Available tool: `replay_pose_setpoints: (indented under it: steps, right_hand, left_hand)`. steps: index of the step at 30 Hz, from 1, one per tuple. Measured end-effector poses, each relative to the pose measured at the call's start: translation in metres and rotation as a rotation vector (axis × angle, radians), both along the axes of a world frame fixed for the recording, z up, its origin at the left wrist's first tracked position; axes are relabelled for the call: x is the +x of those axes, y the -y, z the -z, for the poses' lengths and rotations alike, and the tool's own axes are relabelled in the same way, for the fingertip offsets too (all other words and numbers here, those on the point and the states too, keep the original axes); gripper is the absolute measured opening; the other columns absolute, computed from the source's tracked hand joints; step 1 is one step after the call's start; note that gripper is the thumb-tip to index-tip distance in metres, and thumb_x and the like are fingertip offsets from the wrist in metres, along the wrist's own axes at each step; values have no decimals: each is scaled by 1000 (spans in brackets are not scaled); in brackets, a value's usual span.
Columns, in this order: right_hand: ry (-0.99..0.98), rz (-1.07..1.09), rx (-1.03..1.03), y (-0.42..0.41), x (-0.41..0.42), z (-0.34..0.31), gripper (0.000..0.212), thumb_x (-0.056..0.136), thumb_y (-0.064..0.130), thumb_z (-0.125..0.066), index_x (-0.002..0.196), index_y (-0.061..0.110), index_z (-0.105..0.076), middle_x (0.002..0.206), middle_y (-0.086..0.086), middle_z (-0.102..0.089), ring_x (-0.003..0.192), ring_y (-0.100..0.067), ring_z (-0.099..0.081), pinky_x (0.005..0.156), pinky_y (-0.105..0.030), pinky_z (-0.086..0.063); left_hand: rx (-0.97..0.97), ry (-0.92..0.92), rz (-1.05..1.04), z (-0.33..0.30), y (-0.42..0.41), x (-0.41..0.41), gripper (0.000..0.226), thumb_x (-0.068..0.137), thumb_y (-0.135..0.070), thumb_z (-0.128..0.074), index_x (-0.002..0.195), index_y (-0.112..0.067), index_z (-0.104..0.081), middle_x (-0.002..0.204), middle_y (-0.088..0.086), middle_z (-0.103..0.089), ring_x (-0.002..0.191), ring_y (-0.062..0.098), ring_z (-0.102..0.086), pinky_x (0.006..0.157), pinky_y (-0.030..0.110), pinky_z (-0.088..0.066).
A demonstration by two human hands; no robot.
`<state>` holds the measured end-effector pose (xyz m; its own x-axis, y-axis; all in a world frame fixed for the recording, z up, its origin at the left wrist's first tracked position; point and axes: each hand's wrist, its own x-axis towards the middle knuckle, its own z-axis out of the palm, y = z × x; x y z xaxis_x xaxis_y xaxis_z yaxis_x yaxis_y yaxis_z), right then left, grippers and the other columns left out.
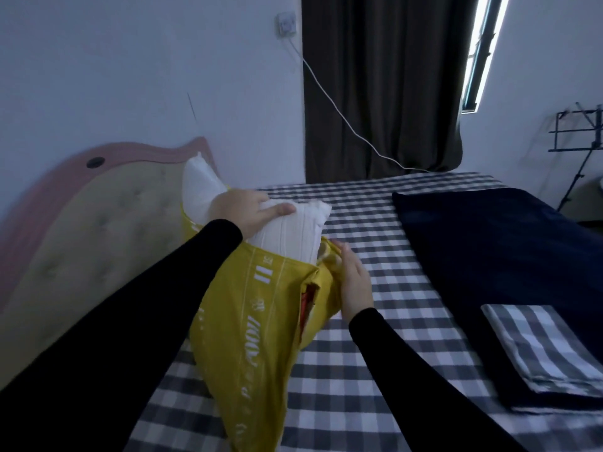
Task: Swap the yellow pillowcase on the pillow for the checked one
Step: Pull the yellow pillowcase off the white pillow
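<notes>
A white pillow sticks halfway out of a yellow pillowcase with white print, lying on the bed by the headboard. My left hand grips the bare white end of the pillow. My right hand holds the open edge of the yellow pillowcase at its right side. A folded grey-and-white checked pillowcase lies on the dark blanket at the right, apart from both hands.
The bed has a grey checked sheet. A dark blue blanket covers its right part. A padded pink-edged headboard stands at the left. A white cable runs from a wall socket down to the bed. A music stand is at far right.
</notes>
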<state>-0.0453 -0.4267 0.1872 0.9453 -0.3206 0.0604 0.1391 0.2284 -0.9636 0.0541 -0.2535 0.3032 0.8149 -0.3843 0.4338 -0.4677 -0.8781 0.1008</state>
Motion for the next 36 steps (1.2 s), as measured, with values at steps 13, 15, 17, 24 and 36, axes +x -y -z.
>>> replay_pose_setpoints:
  steps: [13,15,17,24,36]
  right_hand:
    - [-12,-221,-374,-17,35,-6,48,89,39,-61,133,39,-45,117,16,-58,116,-9,-54,97,-28,-44]
    - [7,-193,-303,-20,33,3,45,92,36,-58,135,34,-46,120,14,-58,111,-5,-53,94,-20,-43]
    - [35,-152,-243,-22,33,1,34,95,32,-53,128,30,-52,116,15,-59,104,3,-53,84,-6,-40]
    - [-83,-120,-126,-24,31,13,19,95,36,-51,102,25,-65,100,2,-69,99,-18,-64,84,-31,-52]
    - [390,335,-677,-84,12,21,45,93,30,-41,137,21,-36,154,-2,-22,145,-23,-16,115,-51,-22]
  left_hand:
    - [-129,-149,-357,7,-29,-3,75,82,-81,-26,87,-16,-62,98,10,-67,91,30,-61,74,36,-41]
    - [-109,4,-289,9,-27,-4,73,82,-79,-29,111,-21,-61,117,8,-60,107,30,-56,84,37,-40]
    - [0,137,-80,2,-18,-5,77,75,-82,-29,126,-29,-54,130,4,-51,120,25,-48,95,40,-35]
    - [664,354,369,5,4,3,75,82,-79,-22,98,-24,-70,101,-2,-68,114,28,-52,95,45,-31]
    - [432,177,128,7,-24,9,81,72,-87,-8,86,-32,-66,86,-5,-68,87,21,-58,80,40,-43]
